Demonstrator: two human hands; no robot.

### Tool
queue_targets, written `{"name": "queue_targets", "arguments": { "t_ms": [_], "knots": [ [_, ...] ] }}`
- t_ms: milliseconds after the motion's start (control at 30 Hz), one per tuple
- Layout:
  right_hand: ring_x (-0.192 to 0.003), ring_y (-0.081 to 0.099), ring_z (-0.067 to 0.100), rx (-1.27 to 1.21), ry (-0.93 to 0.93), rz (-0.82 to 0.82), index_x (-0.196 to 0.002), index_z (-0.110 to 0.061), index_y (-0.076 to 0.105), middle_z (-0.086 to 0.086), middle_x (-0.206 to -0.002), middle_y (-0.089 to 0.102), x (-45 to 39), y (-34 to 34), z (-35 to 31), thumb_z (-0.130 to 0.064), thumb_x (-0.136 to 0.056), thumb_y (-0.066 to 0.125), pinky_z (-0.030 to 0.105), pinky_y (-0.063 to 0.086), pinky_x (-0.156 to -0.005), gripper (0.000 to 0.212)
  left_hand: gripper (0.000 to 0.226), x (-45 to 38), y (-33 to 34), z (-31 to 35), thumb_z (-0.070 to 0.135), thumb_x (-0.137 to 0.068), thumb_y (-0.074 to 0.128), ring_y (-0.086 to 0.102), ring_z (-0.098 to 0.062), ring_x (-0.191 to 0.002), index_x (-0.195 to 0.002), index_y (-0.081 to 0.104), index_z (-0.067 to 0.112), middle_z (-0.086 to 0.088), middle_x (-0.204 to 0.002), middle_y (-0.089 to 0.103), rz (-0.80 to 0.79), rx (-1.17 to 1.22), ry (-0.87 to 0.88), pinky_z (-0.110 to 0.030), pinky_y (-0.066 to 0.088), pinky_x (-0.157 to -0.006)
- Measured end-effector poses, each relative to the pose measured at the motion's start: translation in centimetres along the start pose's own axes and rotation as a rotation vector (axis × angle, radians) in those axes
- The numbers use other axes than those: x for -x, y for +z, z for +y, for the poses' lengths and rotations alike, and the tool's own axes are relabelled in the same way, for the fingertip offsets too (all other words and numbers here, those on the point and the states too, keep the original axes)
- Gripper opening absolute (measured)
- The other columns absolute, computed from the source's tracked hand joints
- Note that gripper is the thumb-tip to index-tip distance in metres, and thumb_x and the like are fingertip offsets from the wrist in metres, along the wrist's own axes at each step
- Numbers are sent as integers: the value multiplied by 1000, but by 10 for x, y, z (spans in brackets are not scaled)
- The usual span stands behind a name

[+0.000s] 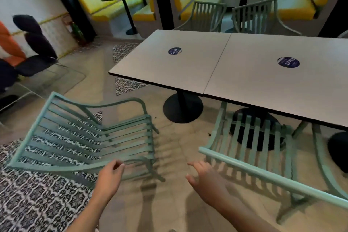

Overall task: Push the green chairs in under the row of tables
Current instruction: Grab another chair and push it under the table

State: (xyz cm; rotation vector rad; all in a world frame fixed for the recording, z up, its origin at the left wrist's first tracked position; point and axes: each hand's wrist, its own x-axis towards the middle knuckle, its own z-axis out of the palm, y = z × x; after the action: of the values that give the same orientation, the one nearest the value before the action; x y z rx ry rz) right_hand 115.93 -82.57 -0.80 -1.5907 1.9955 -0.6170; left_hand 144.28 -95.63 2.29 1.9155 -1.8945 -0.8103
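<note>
Two green chairs stand near the desk [188,66]: left hand [111,177] grips the pulled-out chair [79,137]; right hand [205,179] hovers spread, empty, beside the tucked chair [252,137].

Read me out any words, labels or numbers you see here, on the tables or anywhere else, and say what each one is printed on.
Round dark blue sticker on the left grey square tabletop: white lettering, too blurred to read.
Round dark blue sticker on the right grey tabletop: white lettering that appears upside down from here, too blurred to read.
No other text shows on the green slatted metal chairs, the patterned floor tiles or the yellow benches.
</note>
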Motion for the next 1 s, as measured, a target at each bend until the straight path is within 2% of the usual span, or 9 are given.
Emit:
{"name": "queue_targets", "arguments": {
  "t_ms": [167,233,367,433,533,667,767,867,1000],
  "knots": [
    [-118,50,13,-21,-88,-78,-132,-24,50,-6,-125,56,-44,49,-79,-40,-92,51,22,36,-96,43,18,-19,-70,-62,22,-93,58,62,-19,-92,-107,67,15,-3,-104,69,116,91,-113,-30,49,-79],
    [-119,49,13,-37,-107,-118,-133,-24,49,-7,-125,55,-68,76,-124,-41,-93,51,23,36,-99,44,22,-31,-100,-93,26,-94,57,62,-19,-93,-113,64,18,-1,-108,68,163,150,-152,-34,52,-84],
    [-111,56,14,-254,-35,-173,-127,-18,56,-1,-119,60,-118,134,-219,-35,-93,56,24,43,-91,38,17,-55,-166,-149,29,-98,50,57,-13,-69,-114,56,28,6,-94,61,225,311,-232,-23,46,-57],
    [-104,58,17,-334,6,-198,-122,-15,58,3,-114,62,-138,166,-272,-32,-93,56,25,44,-83,34,17,-67,-207,-185,28,-98,51,57,-15,-78,-114,57,25,2,-99,60,282,423,-301,-28,49,-65],
    [-101,56,17,-412,62,-236,-122,-13,57,5,-114,61,-159,207,-338,-31,-94,53,27,42,-81,34,13,-85,-262,-232,29,-97,54,56,-22,-97,-106,60,23,-6,-109,62,342,490,-346,-43,49,-94],
    [-98,56,15,-489,93,-278,-122,-15,59,5,-113,63,-187,259,-407,-31,-93,54,26,39,-80,33,12,-117,-318,-282,29,-97,52,56,-20,-85,-105,59,22,-2,-98,60,361,446,-380,-39,50,-79],
    [-92,59,15,-541,105,-305,-120,-15,57,6,-112,63,-216,293,-447,-30,-95,52,24,44,-71,30,14,-153,-345,-307,31,-98,51,52,-14,-79,-107,57,22,2,-102,57,345,401,-394,-32,45,-72],
    [-97,58,15,-570,120,-311,-121,-16,56,1,-111,62,-255,331,-483,-34,-95,50,29,47,-81,32,15,-196,-366,-327,33,-97,50,46,-10,-62,-110,55,26,4,-103,59,320,374,-407,-27,43,-57],
    [-89,56,6,-644,149,-340,-115,-18,54,-6,-99,59,-316,378,-528,-31,-96,48,23,43,-70,24,26,-268,-396,-346,33,-98,49,46,-5,-65,-122,54,23,4,-113,58,266,280,-377,-21,43,-57]
  ]
}}
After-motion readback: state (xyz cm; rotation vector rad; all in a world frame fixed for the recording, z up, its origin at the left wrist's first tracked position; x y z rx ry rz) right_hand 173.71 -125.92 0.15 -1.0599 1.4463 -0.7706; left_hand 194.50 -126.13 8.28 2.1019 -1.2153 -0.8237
